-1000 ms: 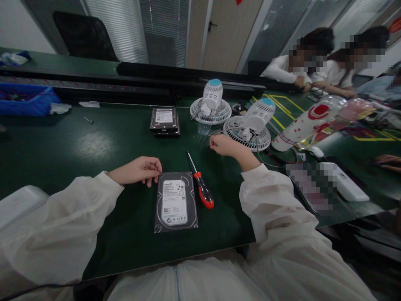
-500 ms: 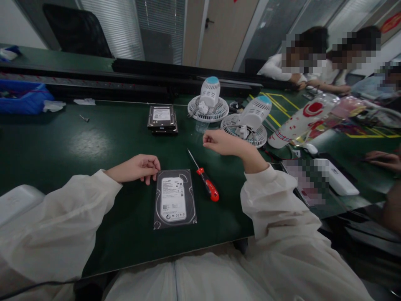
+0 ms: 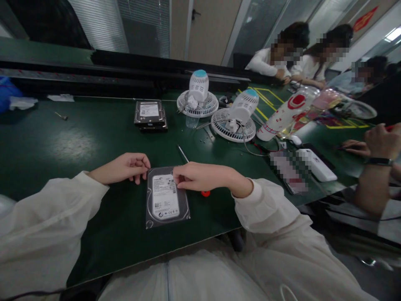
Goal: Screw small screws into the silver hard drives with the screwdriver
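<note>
A hard drive (image 3: pixel 165 197) with a white label lies flat before me on the green table. At its upper left corner, my left hand (image 3: pixel 135 166) has its fingers curled, with thumb and fingertips pinched at the drive's edge. My right hand (image 3: pixel 200 176) is over the drive's upper right part, its fingers closed in a pinch. What those fingertips hold, if anything, is hidden. Beneath the right hand lies a screwdriver (image 3: pixel 183 153); its metal shaft and a bit of the red handle end show, the rest is covered.
Behind are stacked hard drives (image 3: pixel 151 116), two white fans (image 3: pixel 198 94) and several tiny dark bits (image 3: pixel 203 141). To the right stand a white-and-red bottle (image 3: pixel 278 119), a phone (image 3: pixel 286 171) and a white box-like device (image 3: pixel 317 164). Another person's hand (image 3: pixel 380 140) is at far right.
My right hand has come down and left, from above the screwdriver's right side to the hard drive, now covering part of the screwdriver. My left hand stays at the drive's corner. The view has shifted right.
</note>
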`<state>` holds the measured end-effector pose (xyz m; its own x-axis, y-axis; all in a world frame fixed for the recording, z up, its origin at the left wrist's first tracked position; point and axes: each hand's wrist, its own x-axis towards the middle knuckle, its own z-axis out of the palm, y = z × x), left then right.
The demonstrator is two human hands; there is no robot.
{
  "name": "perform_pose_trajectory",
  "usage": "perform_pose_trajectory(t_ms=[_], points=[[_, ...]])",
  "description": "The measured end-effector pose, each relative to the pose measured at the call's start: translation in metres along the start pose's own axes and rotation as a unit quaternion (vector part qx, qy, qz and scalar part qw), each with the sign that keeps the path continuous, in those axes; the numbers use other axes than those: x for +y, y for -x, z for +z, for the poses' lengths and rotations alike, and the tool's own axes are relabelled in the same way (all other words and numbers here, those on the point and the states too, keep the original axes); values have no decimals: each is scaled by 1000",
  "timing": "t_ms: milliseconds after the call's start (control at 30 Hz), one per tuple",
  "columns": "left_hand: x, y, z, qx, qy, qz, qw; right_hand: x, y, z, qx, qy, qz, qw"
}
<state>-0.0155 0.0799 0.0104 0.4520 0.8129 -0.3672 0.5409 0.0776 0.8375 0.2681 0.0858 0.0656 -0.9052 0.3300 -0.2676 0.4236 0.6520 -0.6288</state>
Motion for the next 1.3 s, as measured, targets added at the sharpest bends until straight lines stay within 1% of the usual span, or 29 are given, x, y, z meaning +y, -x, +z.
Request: perform_pose_trajectory(t_ms=[200,333,433,700,1033,1300], points=[[0,0,0,4,6,-5,1000,5,8,-4,16,0,26,1000],[1,1,0,5,8,-9,1000,8,11,-7,7,2,46,999],[2,1,0,9,9,1,1000,9,11,-7,-1,7,56,998],[3,1,1,11,10,18,1000,8,7,-1,-27,19,55,998],[2,1,0,4,9,17,1000,5,5,2,-13,52,64,996],[1,2,-1,3,6,15,1000,5,5,3,-9,51,60,997]])
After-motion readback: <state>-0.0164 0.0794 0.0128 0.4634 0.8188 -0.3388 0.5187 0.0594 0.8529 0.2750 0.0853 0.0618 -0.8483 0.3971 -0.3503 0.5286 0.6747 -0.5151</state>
